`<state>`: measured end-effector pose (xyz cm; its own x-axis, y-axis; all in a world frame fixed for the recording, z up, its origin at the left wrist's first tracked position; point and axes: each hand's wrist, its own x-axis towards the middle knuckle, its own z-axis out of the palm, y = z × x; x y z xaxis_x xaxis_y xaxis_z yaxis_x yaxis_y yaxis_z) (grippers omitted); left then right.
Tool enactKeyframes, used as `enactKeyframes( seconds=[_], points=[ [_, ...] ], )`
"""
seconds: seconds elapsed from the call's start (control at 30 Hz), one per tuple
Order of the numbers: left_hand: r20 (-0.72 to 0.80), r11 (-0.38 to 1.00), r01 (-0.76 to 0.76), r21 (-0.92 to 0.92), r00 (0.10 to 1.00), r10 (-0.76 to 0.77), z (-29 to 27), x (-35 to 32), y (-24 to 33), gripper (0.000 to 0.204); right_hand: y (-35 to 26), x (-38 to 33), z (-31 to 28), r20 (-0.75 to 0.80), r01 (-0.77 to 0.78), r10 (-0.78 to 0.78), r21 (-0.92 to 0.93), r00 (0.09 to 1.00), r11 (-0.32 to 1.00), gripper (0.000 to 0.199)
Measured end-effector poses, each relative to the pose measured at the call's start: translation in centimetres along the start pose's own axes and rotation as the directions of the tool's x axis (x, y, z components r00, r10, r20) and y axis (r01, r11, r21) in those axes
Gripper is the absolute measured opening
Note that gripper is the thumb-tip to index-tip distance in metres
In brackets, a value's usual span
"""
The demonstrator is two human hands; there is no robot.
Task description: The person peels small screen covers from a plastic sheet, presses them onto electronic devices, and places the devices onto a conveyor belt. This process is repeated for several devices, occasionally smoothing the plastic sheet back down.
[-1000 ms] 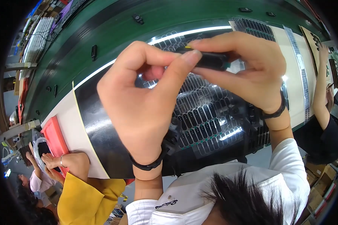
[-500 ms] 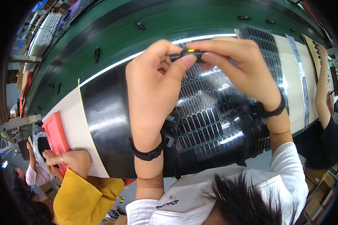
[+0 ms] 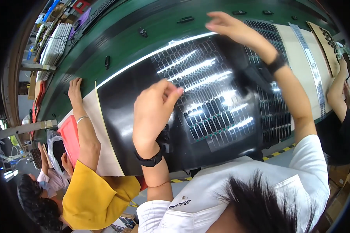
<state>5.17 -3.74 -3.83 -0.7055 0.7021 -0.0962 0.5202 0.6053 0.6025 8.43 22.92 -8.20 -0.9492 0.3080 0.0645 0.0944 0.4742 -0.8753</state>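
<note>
Black and glossy, the slotted sheet lies across the green conveyor belt below me, ceiling lights glaring off its rows of oval cut-outs. My left hand hovers over the sheet's middle, fingers pinched together; whether they grip anything I cannot tell. My right hand reaches to the sheet's far edge, fingers loosely spread, holding nothing. At my left, a co-worker in a yellow sleeve presses a hand on a cream sheet.

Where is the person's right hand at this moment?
In the head view, the right hand is raised at the upper centre-right, over the far edge of the glossy black tray of small slots, apart from the left hand.
</note>
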Motion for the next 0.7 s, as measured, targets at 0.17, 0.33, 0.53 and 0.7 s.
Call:
enactKeyframes(
  seconds=[0.17,0.33,0.53,0.7],
  points=[
    [0.212,0.936,0.005,0.352,0.974,-0.085,2.9,-2.5,-2.6,0.035,1.3,-8.0,-1.7,0.214,-0.353,0.308,0.217,0.927,0.91,0.05],
    [0.206,0.839,-0.052,0.542,0.976,-0.072,5.7,-3.5,-3.0,0.045,2.1,-11.7,-0.4,0.365,-0.521,0.372,0.627,0.853,0.579,0.049],
    [0.112,0.835,-0.033,0.549,0.993,-0.034,6.5,-3.8,-3.4,0.048,1.2,-12.1,1.1,0.574,-0.543,0.235,0.453,0.785,0.707,0.047],
    [0.099,0.857,0.003,0.515,0.993,-0.063,6.3,-4.2,-2.8,0.049,1.2,-12.5,3.8,0.012,0.096,-0.096,-0.184,0.995,0.978,0.047]
  ],
)
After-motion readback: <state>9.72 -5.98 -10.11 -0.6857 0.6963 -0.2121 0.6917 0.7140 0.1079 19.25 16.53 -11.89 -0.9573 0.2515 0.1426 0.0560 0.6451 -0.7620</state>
